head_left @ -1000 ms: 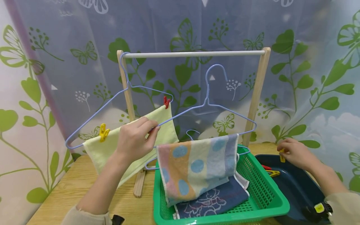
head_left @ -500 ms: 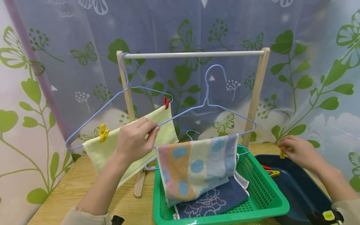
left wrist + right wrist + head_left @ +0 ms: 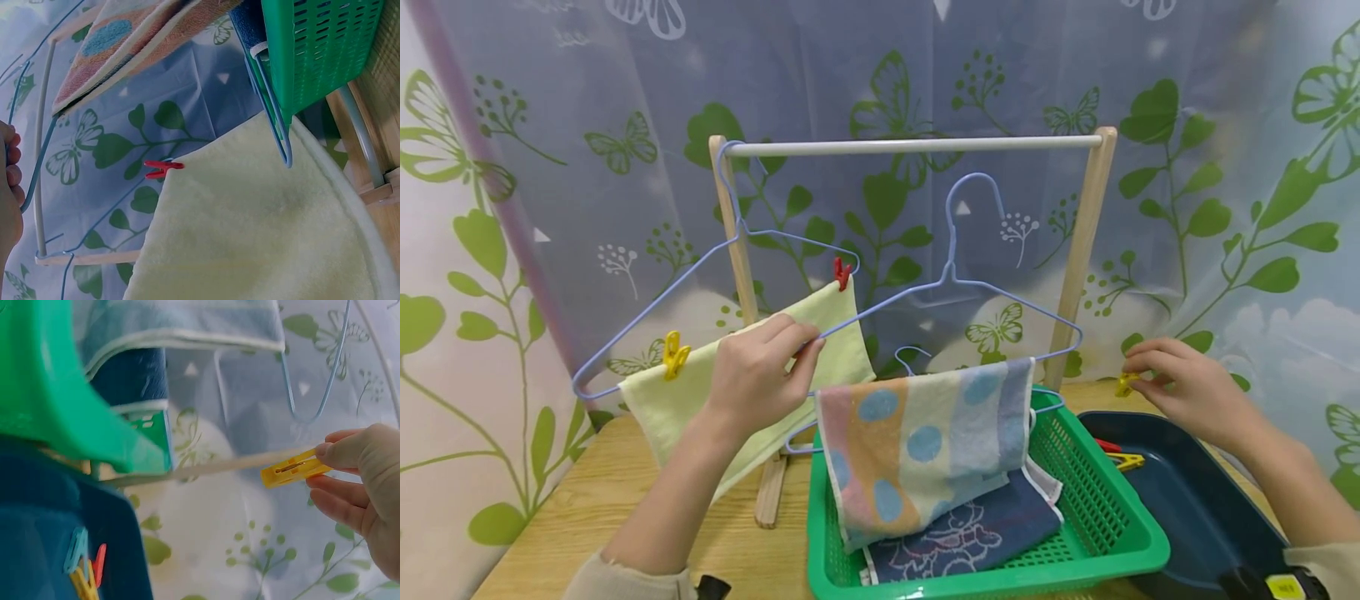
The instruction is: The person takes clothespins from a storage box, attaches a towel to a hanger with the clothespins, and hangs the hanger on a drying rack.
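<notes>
My left hand pinches the left arm of a blue wire hanger, holding it up in front of the rack. Over the hanger's lower bar drapes a colourful towel with blue dots and stripes. To the right, my right hand pinches a yellow clothespin between thumb and fingers, above the far edge of a dark blue basin. Behind my left hand a pale yellow towel hangs from another hanger, fixed by a yellow clothespin and a red clothespin.
A green basket stands under the draped towel, with a dark blue cloth and another blue hanger in it. The rack's white rod spans two wooden posts. Clothespins lie in the basin, right of the basket.
My right hand has lifted slightly and moved left with the yellow clothespin, away from over the basin. The left hand, hanger and draped towel stay in place.
</notes>
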Action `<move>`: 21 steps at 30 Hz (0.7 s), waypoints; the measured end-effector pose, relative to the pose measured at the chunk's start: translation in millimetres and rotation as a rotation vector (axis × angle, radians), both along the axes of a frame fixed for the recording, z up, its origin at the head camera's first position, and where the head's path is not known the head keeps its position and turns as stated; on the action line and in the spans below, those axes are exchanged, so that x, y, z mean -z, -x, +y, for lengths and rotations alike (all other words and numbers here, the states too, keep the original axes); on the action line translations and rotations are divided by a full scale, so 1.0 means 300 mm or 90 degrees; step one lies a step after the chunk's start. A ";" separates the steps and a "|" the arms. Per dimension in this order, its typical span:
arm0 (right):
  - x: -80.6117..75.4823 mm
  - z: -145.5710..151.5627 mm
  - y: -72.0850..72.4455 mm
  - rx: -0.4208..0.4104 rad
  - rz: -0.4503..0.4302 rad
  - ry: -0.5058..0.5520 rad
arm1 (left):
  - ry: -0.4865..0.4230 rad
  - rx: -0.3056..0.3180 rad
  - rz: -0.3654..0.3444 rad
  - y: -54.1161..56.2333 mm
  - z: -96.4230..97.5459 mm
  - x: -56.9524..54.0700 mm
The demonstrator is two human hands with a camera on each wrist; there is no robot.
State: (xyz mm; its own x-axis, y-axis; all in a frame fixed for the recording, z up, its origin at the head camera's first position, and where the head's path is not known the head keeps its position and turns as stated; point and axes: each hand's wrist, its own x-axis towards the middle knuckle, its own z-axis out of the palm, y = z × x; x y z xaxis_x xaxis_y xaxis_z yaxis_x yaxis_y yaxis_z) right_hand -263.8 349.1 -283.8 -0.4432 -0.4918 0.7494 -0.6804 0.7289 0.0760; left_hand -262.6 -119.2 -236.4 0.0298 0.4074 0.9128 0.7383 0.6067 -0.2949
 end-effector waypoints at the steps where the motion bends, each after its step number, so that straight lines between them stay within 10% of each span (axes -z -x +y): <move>1: -0.007 -0.009 -0.003 -0.013 0.004 0.002 | -0.001 0.000 0.000 0.000 0.000 0.001; 21: -0.083 -0.180 -0.007 -0.141 0.149 0.032 | -0.007 0.010 0.010 -0.003 -0.006 0.005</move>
State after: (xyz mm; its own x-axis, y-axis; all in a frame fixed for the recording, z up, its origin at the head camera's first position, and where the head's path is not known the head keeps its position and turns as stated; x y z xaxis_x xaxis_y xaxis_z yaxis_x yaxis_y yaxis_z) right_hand -261.7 295.1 -258.8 -0.1420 -0.5168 0.8442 -0.7916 0.5713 0.2166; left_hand -261.6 -121.0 -238.0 0.0502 0.3966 0.9166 0.7431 0.5984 -0.2995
